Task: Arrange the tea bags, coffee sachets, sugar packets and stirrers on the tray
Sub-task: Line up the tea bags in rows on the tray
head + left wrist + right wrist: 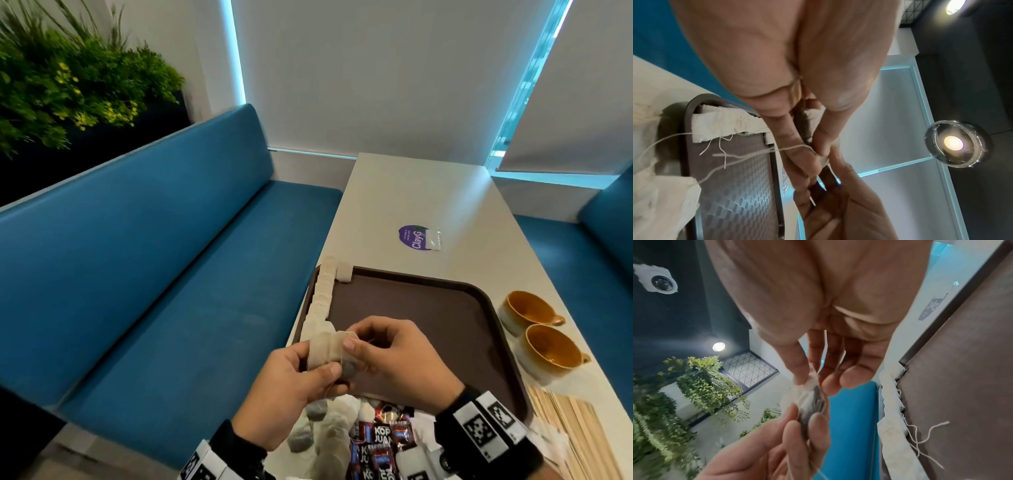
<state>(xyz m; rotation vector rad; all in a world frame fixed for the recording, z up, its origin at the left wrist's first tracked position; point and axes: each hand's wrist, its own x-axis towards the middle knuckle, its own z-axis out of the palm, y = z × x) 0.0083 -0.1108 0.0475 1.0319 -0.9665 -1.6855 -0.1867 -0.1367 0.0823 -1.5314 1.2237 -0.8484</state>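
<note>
A brown tray (428, 308) lies on the table, with a row of tea bags (322, 294) lined up along its left rim. Above the tray's near left corner my left hand (329, 370) grips a small bunch of tea bags (320, 349). My right hand (356, 342) pinches the top of one tea bag (809, 399) in that bunch between thumb and finger. Loose strings trail from the row of tea bags (725, 128) onto the tray (735, 178). Dark red coffee sachets (380, 442) and more tea bags (329, 431) are piled below my hands. Wooden stirrers (575, 428) lie at the near right.
Two ochre-lined cups (534, 329) stand to the right of the tray. A small clear packet (433, 240) lies on a purple sticker beyond the tray. A blue bench (154, 274) runs along the table's left side. White packets (414, 459) sit beside the sachets.
</note>
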